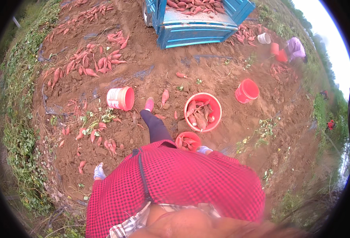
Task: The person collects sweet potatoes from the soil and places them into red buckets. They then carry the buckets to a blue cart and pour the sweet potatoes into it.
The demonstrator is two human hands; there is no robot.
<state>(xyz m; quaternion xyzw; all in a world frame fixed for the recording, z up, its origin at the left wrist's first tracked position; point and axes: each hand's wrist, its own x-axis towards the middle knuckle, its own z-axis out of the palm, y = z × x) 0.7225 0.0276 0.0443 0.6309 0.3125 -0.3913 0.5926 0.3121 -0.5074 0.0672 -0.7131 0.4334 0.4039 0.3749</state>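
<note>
Here, left fingers (pixel 99 168) above soil (pixel 95 156), right fingers (pixel 202 149) beside small red bucket (pixel 188 134), openness of both unclear

Brown soil (pixel 214 75) bears loose sweet potatoes (pixel 165 96), green vines (pixel 266 127), 1 tipped bucket (pixel 116 98) and several upright buckets (pixel 243 94).

Small red bucket (pixel 195 135), round-mouthed, seen from above as I looked down. It stood close in front of me, slightly right of my midline, with its open mouth facing up toward me and its near edge partly hidden. My right hand (pixel 203 150) lay at the right side of its rim; its grip was too obscured to tell. Inside, sweet potatoes (pixel 187 143), pinkish red and elongated, lay loosely heaped one against another. A band of bright red inner wall showed above them.
</note>
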